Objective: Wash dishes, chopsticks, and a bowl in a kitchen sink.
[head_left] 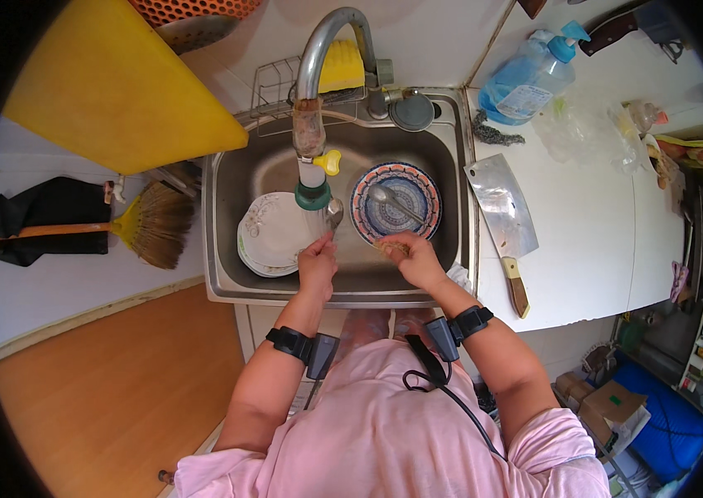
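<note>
My left hand (317, 264) is closed on the handle of a metal spoon (334, 214), whose bowl points up beside the running tap's green nozzle (313, 197). My right hand (414, 259) is closed on a small tan scrubber (391, 246), mostly hidden by the fingers, at the near edge of a patterned bowl (361, 217). Another spoon (401, 204) lies inside that bowl. Left of the water, white plates (267, 228) with a floral print lie stacked on the sink bottom.
The steel sink (223, 178) has a wire rack (273, 87) with a yellow sponge (341, 66) behind it. On the white counter (584, 249) at right lie a cleaver (504, 207), a dark scouring pad (497, 131) and a blue soap bottle (526, 79). A yellow board (119, 83) juts in at upper left.
</note>
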`<state>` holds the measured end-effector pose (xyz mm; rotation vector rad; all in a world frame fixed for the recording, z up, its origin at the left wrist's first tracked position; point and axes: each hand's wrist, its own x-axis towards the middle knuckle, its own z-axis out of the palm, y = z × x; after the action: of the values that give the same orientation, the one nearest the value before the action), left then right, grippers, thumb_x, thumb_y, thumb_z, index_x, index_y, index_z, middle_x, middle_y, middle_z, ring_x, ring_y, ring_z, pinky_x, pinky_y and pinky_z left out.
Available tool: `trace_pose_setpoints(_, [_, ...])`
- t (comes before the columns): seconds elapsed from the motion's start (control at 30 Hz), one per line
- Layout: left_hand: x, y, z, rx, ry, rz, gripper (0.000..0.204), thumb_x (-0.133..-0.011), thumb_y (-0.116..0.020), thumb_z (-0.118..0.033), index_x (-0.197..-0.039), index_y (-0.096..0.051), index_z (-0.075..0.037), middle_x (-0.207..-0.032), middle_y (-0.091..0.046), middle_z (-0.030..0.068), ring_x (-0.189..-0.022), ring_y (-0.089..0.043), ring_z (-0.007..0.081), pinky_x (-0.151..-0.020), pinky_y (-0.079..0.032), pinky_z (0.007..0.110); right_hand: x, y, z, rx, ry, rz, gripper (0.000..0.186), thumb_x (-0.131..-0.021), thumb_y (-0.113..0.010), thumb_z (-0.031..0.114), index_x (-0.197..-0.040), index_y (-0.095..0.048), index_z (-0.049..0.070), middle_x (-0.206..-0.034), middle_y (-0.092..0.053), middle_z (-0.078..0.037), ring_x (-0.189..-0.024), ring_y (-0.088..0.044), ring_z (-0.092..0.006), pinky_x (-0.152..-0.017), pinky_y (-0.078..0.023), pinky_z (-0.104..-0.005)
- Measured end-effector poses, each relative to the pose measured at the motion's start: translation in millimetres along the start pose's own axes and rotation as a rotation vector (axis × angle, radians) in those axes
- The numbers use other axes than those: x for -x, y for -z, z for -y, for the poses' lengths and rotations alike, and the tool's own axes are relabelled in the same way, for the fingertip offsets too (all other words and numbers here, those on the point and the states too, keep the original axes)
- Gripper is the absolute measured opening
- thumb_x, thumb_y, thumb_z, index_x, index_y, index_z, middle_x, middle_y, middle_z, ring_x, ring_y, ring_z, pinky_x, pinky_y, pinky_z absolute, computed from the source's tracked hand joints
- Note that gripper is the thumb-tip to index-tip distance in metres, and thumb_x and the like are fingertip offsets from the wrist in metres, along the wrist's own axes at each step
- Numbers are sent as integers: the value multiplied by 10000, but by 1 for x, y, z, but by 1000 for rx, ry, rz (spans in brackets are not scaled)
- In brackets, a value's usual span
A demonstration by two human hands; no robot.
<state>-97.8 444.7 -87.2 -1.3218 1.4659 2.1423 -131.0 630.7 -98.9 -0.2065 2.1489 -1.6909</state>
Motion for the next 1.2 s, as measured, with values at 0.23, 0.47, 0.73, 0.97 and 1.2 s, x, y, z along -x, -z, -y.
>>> trace_pose_setpoints(0.23, [13, 2, -2, -16, -36, -71, 305, -791, -489, -26, -1096, -488, -13, -709, -476, -4, -481, -370, 52, -385, -290, 170, 1, -9, -21, -414, -464, -41, 243, -732, -503, -40, -956, -578, 15, -917, -570, -91, -779, -550, -168, -601, -496, -272])
trace_pose_setpoints(0.47, [14, 0, -4, 38, 199, 91, 174, -804, -458, -51, -976, -473, -27, -594, -419, -10, -430, -324, 57, -351, -249, 177, 3, -8, -2, -393, -454, 69, 259, -751, -471, -34, -969, -583, 50, -888, -569, -50, -735, -531, -129, -524, -475, -244])
trace_pose_setpoints(0.73, [16, -2, 4, -47, 188, 81, 120, -826, -424, -55, -940, -460, -64, -604, -432, 4, -392, -285, 64, -330, -220, 191, 6, -7, -7, -342, -484, 41, 279, -686, -486, -22, -933, -593, 52, -750, -582, -42, -580, -510, -108, -435, -375, -221])
trace_pose_setpoints(0.97, [13, -46, 17, -46, 311, 134, 182, -823, -417, -34, -1004, -405, -44, -727, -553, 68, -566, -500, 120, -425, -377, 212, 10, -4, -8, -356, -605, 32, 194, -745, -544, 71, -935, -572, 44, -754, -573, -37, -572, -510, -94, -437, -355, -203])
trace_pose_setpoints(1.2, [-40, -66, 64, -48, 345, 174, 77, -818, -437, -34, -883, -476, -48, -737, -556, 66, -617, -547, 134, -471, -413, 223, 13, 11, -11, -248, -524, -103, 221, -730, -616, 132, -919, -584, 20, -690, -570, -32, -534, -483, -76, -434, -367, -209])
